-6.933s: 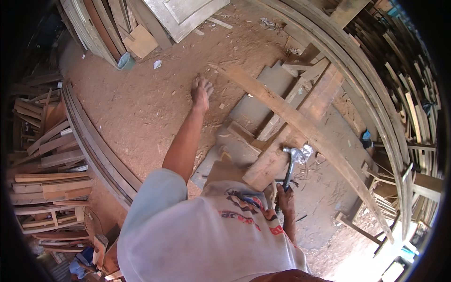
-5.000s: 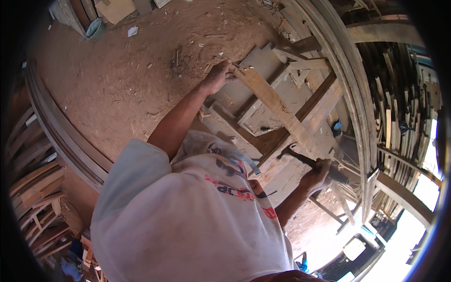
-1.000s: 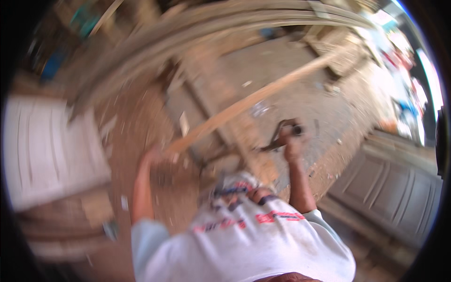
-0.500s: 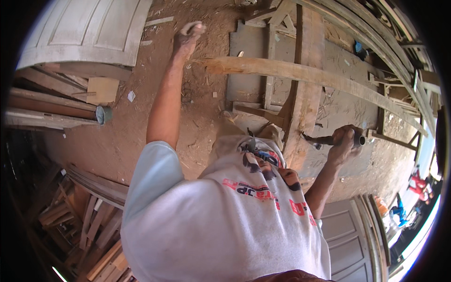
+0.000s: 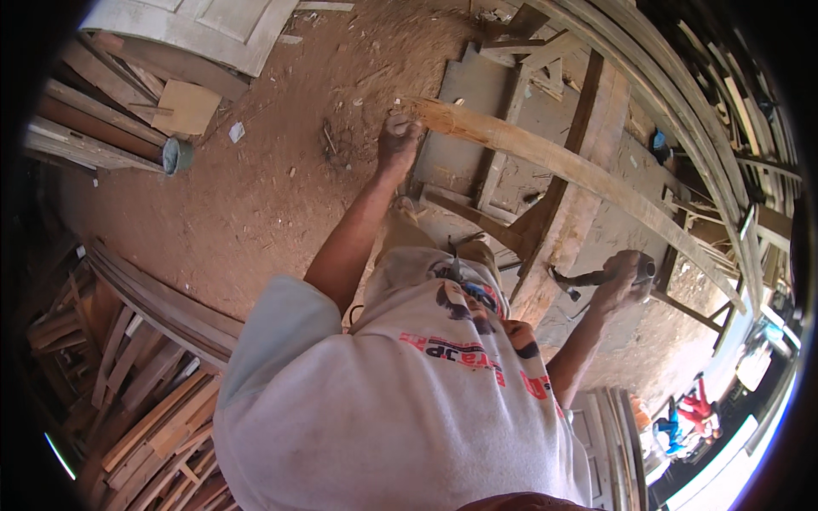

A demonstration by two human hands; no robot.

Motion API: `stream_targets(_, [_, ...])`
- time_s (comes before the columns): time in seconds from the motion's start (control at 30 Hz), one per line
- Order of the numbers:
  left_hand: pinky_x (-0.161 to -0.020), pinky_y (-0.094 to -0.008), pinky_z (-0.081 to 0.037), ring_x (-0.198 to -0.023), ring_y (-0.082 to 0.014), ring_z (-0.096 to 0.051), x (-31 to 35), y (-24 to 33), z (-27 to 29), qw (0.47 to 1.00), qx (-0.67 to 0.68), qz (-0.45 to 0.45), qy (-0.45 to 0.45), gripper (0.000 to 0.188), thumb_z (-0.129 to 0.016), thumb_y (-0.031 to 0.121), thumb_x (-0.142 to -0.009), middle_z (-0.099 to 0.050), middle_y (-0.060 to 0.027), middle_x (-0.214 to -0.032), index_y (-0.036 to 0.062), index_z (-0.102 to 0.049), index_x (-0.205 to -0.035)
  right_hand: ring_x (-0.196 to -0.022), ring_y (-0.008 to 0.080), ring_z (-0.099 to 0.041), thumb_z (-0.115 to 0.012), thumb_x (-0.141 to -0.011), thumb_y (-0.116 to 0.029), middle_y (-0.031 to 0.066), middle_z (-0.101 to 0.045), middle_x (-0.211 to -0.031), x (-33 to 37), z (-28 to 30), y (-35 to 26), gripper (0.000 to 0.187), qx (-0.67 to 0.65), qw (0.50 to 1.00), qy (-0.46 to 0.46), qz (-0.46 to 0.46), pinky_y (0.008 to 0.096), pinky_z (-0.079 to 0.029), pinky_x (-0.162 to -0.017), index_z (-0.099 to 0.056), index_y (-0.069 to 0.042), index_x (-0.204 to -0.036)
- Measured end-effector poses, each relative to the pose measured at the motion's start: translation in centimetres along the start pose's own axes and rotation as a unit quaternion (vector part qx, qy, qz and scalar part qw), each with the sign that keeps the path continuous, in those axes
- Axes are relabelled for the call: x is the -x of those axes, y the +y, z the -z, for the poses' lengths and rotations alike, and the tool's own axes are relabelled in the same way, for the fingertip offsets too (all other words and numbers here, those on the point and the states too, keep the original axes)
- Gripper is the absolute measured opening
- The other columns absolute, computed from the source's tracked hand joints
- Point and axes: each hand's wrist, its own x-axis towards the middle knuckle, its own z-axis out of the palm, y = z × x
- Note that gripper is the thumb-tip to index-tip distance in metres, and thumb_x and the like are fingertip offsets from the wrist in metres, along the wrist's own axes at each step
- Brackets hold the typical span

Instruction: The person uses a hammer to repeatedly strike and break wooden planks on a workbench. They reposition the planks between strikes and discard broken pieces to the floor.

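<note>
My left hand (image 5: pixel 399 143) is at the far end of a long wooden plank (image 5: pixel 545 153), its fingers curled closed. Whether it touches the plank, and what the fingers hold, if anything, cannot be made out. The plank's end is rough and yellowish, and it lies across a thick wooden beam (image 5: pixel 588 162). On the right, my right hand (image 5: pixel 620 285) is wrapped round a dark tool (image 5: pixel 584 278) with a round, hollow-looking end and a thin curved far end beside the beam. The tool's exact kind is unclear.
Long boards (image 5: pixel 682 111) run along the upper right. A pale panelled door (image 5: pixel 230 30) lies at the upper left, near stacked timber. Wood offcuts (image 5: pixel 162 426) fill the lower left. A foot (image 5: pixel 407 207) shows near the beam's support. Distant people (image 5: pixel 699 409) appear at right.
My left hand has come down and to the right, from above the plank's end to beside it. The right hand keeps its hold on the dark tool. The whole view has tilted.
</note>
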Motion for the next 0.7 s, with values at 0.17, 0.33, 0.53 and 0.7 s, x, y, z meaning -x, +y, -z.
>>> stream_targets(0.17, [-0.094,-0.0371,-0.05,-0.109,-0.0234,-0.064,1.3,-0.9,-3.6,0.999,-0.029,0.02,0.019,0.048,-0.072,0.027,-0.094,-0.067,-0.0163,-0.117,-0.0005,-0.054,-0.129,-0.05,0.012,-0.05,-0.07,-0.095,-0.033,0.0033,-0.055,-0.059,0.9,-0.6,0.6,0.036,0.021,1.0,0.01,-0.011,0.0267,-0.039,-0.047,-0.06,-0.002,-0.079])
stream_targets(0.33, [-0.091,-0.0333,-0.052,-0.103,-0.0178,-0.064,5.8,-0.1,-4.6,0.987,-0.156,-0.021,-0.034,0.057,-0.074,0.035,-0.094,-0.067,-0.0128,-0.111,-0.0002,-0.052,-0.133,-0.053,0.0087,-0.049,-0.068,-0.1,-0.036,0.0012,-0.055,-0.065,0.8,-1.2,-0.6,0.037,0.006,0.993,-0.112,-0.03,0.0246,-0.038,-0.048,-0.06,-0.003,-0.086])
stream_targets(0.53, [-0.099,-0.0383,-0.052,-0.109,-0.0261,-0.066,14.4,5.8,-4.8,0.846,-0.062,0.228,-0.478,0.067,-0.054,0.058,-0.101,-0.066,-0.0165,-0.123,-0.0008,-0.056,-0.133,-0.064,0.0195,-0.049,-0.05,-0.107,-0.043,0.0064,-0.05,-0.074,0.6,-4.3,-2.1,0.042,-0.338,0.925,-0.14,-0.1,0.035,-0.045,-0.066,-0.057,-0.003,-0.097])
stream_targets(0.7, [-0.105,-0.045,-0.048,-0.113,-0.0304,-0.065,17.3,11.7,-7.6,0.826,0.355,0.351,-0.261,0.066,-0.049,0.056,-0.103,-0.068,-0.0183,-0.122,-0.0047,-0.063,-0.124,-0.084,0.0239,-0.055,-0.053,-0.104,-0.035,0.01,-0.054,-0.085,4.0,-8.9,-1.8,0.036,-0.56,0.791,-0.164,-0.181,0.0445,-0.047,-0.087,-0.057,0.001,-0.101])
